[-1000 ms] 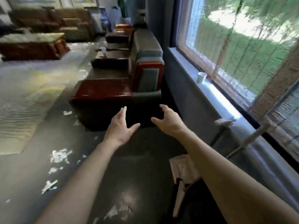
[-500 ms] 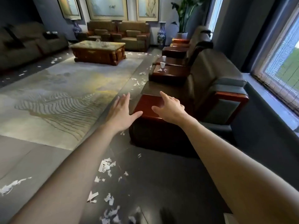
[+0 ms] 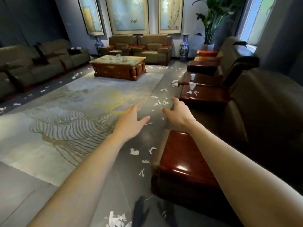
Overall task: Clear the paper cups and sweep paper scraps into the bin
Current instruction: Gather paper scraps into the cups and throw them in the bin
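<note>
Both bare forearms reach forward from the lower frame, converging toward centre. Left hand: back of hand up, fingers straight and close together, thumb splayed out to the right; holds nothing. Right hand: back of hand up, fingers loosely curled downward, thumb pointing left toward the other hand; holds nothing. The two hands sit near each other, apart, at about the same height. Wrists roughly straight.
</note>
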### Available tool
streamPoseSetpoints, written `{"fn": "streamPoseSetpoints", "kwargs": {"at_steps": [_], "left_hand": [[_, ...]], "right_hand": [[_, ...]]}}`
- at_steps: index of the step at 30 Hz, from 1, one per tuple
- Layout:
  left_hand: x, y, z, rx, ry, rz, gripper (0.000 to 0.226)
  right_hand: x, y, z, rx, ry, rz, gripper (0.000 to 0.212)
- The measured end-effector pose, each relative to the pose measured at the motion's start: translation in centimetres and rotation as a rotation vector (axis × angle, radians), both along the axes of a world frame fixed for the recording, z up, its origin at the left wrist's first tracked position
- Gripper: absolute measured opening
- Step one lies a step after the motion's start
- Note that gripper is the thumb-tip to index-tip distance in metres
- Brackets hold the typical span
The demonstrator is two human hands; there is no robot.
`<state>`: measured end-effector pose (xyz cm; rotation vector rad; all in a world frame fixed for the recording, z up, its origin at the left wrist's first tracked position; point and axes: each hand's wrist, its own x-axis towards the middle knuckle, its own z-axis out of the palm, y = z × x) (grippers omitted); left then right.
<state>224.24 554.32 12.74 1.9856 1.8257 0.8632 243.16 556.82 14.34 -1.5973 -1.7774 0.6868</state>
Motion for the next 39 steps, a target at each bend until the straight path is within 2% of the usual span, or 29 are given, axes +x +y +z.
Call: {"fn": "streamPoseSetpoints", "kwargs": {"at_steps": [3, 8, 13, 21, 27, 30, 34, 39], "left_hand": [[-2.7, 7.8, 0.5, -0.007, 0.037, 0.0, 0.071], [-6.2, 22.8, -0.6, -0.039, -0.047, -0.01, 0.081], [-9.0, 38.5, -3.3, 0.024, 0.163, -0.078, 0.075], [-12.3, 64.2, -2.5, 0.012, 0.271, -0.306, 0.075], [-9.0, 80.1, -3.0, 0.0, 0.208, -0.461, 0.079], [-6.6, 88.2, -4.5, -0.034, 0.234, -0.533, 0.085], [-1.1, 100.9, -5.1, -0.136, 0.138, -0.647, 0.089], [7.2, 114.4, -4.4, -0.15, 0.042, -0.76, 0.085]], "right_hand": [[-2.6, 8.2, 0.6, -0.027, 0.017, 0.007, 0.072], [-6.1, 21.7, -0.7, -0.033, -0.01, -0.027, 0.068], [-8.6, 35.1, -3.7, -0.022, -0.055, -0.136, 0.067], [-13.3, 57.5, -3.4, -0.12, -0.055, -0.33, 0.07], [-10.9, 70.8, -3.7, -0.103, 0.033, -0.495, 0.076], [-9.1, 78.7, -5.2, -0.103, 0.085, -0.549, 0.078], [-5.0, 90.7, -6.8, -0.084, 0.181, -0.594, 0.078], [1.7, 101.2, -6.4, -0.109, 0.19, -0.754, 0.074]]}}
